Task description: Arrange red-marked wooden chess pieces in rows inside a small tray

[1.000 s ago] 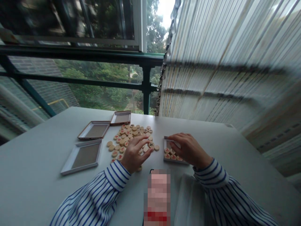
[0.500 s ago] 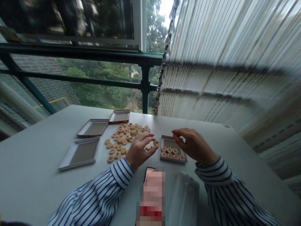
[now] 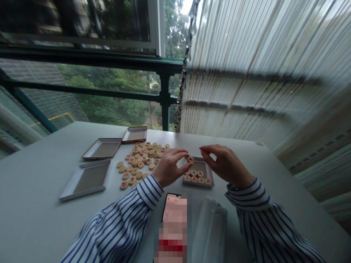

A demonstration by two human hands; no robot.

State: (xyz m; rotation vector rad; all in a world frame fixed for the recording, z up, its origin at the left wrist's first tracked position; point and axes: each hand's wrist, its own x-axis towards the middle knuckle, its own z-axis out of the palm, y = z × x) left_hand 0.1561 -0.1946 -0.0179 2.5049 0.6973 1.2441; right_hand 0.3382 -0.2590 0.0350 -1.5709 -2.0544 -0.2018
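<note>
- Past the table's far edge on my right, a pale string curtain (image 3: 233, 44) hangs.
- Left of it runs the dark green railing (image 3: 165, 95), with trees beyond.
- The white table (image 3: 35, 175) lies in front of me, bearing everything else here.
- Near me, between my forearms, is a clear case (image 3: 212, 226).
- Over on the left are three shallow trays: a white one (image 3: 91, 179) nearest, a brown-edged one (image 3: 102, 149) behind it, and a smaller one (image 3: 135, 134) at the back.
- Left of the case lies my phone (image 3: 170, 204), partly masked by blurred blocks.
- Right of the heap sits the box (image 3: 202, 165), with four red-marked pieces along its front and a row behind them where two black-marked ones show.
- My right hand (image 3: 227, 164) is by the box's right side, thumb and fingertips curled close; I cannot tell whether they meet.
- My left hand (image 3: 172, 164), apart from the right, pinches one piece.
- Loose pieces (image 3: 139, 159) lie heaped between the trays and my left hand, some showing red or black marks.
- The pinched piece (image 3: 191, 159), black-marked, is at the box's far left corner.
</note>
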